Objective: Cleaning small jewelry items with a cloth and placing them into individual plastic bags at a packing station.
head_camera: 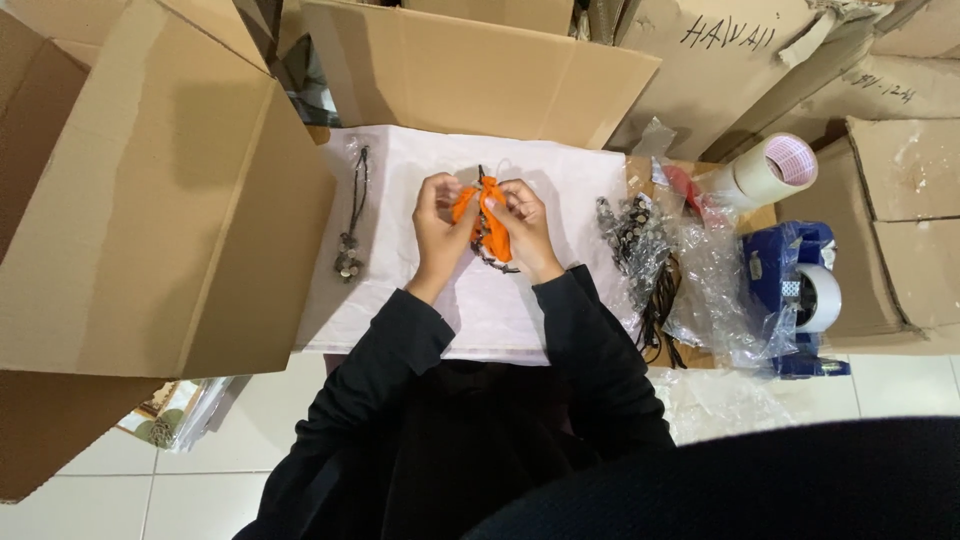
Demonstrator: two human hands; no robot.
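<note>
Orange pouch at frame centre, pinched between left hand and right hand; bagged necklaces lie right, tape dispenser beyond.

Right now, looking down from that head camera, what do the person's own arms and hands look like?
Both arms are covered by long black sleeves of plain, soft-looking fabric that end at the wrists. The left hand and right hand are bare: no gloves, and no rings, watch or bracelet that I can make out.

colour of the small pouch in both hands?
Orange; the pouch shows best in the head view, held between left hand and right hand.
</note>
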